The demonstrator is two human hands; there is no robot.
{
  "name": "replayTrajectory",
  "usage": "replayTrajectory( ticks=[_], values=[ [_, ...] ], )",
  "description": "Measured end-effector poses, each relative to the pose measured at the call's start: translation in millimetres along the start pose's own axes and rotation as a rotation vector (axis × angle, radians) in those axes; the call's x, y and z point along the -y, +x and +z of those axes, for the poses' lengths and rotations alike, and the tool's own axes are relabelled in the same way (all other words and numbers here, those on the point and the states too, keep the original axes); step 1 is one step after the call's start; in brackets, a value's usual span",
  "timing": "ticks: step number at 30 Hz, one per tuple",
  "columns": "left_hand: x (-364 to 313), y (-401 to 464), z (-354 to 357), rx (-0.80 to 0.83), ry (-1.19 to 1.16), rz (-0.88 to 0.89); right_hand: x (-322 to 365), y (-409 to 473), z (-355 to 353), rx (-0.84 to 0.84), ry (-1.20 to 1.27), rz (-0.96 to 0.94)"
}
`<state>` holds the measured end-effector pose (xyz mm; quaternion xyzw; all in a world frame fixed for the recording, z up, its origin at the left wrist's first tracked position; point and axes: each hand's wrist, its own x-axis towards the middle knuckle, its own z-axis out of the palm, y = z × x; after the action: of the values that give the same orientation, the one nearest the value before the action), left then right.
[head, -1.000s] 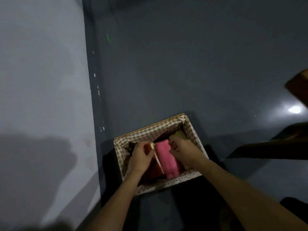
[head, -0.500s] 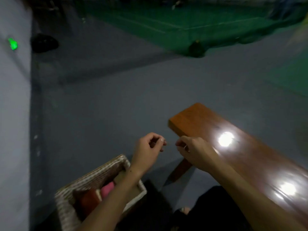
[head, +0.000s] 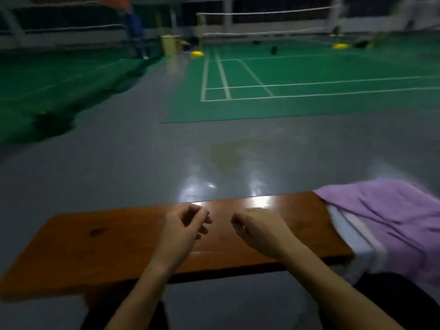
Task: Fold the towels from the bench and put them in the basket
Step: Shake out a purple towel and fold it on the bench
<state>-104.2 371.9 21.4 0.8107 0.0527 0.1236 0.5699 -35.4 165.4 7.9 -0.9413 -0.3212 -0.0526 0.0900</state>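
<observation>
Wooden bench (head: 95, 244) on grey floor (head: 119, 163) beside green courts; two towels (head: 392, 222) piled at its right end; left hand (head: 183, 232) and right hand (head: 259, 229) loosely curled, empty

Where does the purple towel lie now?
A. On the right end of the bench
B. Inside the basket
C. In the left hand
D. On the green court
A: the purple towel is draped over the right end of the wooden bench, on paler cloth; neither hand holds it.

Rumpled purple towel (head: 390, 217) on bench (head: 100, 246)
</observation>
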Motion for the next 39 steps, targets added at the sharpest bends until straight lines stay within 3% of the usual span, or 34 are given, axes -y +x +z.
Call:
replayTrajectory(
  ticks=[7, 13, 17, 21, 27, 30, 34, 39],
  values=[
    [-13.9, 34.0, 168.9, 0.364, 0.138, 0.057, -174.5, -102.9, -3.2, 0.034, -0.225, 0.469],
    [-13.2, 56.9, 293.4, 0.519, 0.374, 0.199, -278.6, -171.7, -6.3, 0.061, -0.036, 0.858],
    [-15.2, 66.2, 369.6, 0.569, 0.48, 0.266, -308.6, -185.4, 11.1, 0.122, -0.005, 1.019],
    [-30.6, 65.4, 427.5, 0.602, 0.543, 0.229, -316.4, -178.9, 20.8, 0.062, 0.044, 1.081],
    [-23.2, 71.0, 475.3, 0.598, 0.271, -0.076, -313.7, -176.3, 16.1, 0.027, 0.113, 1.07],
    [-20.9, 74.3, 479.4, 0.597, 0.095, -0.127, -301.7, -176.8, 0.9, -0.073, 0.24, 1.006],
    [-33.0, 77.8, 468.5, 0.46, -0.222, -0.19, -271.6, -172.4, -9.5, -0.239, 0.419, 0.856],
    [-30.9, 88.6, 417.7, 0.306, -0.344, -0.1, -247.7, -154.6, 9.2, -0.395, 0.479, 0.683]
  ],
)
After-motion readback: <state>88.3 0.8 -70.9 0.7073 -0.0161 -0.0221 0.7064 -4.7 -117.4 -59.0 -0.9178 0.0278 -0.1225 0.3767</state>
